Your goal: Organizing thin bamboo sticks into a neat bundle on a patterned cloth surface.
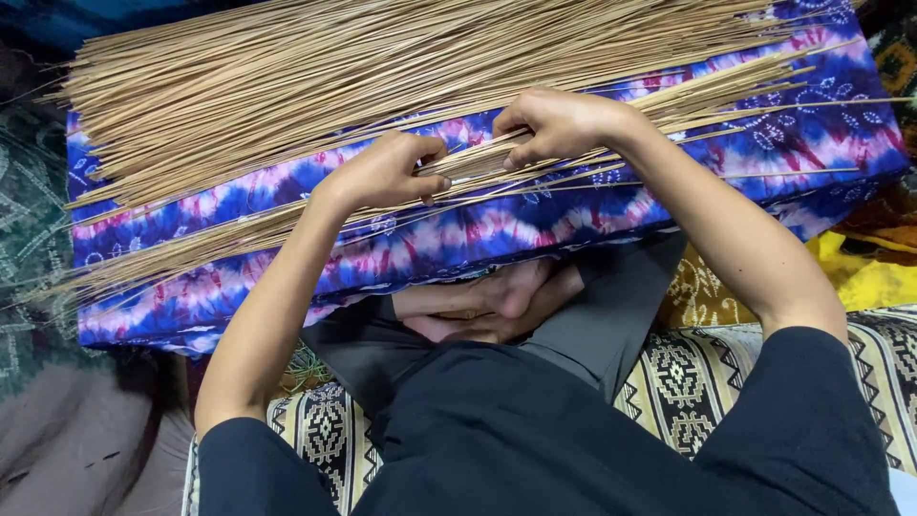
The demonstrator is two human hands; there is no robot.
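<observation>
A large pile of thin, pale tan sticks [315, 76] lies across a cushion covered in blue, purple and pink tie-dye cloth [497, 234]. A smaller bundle of the same sticks [478, 161] runs along the cushion's near edge. My left hand [387, 172] is closed around this bundle from above. My right hand [554, 124] grips the same bundle just to the right, fingers curled over it. Both hands sit close together, almost touching. The bundle's ends fan out to the left and right beyond my hands.
My crossed legs and bare feet [482, 301] lie under the cushion's near edge. A woven mat with black and cream geometric pattern [688, 373] is beneath me. Yellow patterned cloth [869, 277] lies at right, dark green patterned fabric [29, 220] at left.
</observation>
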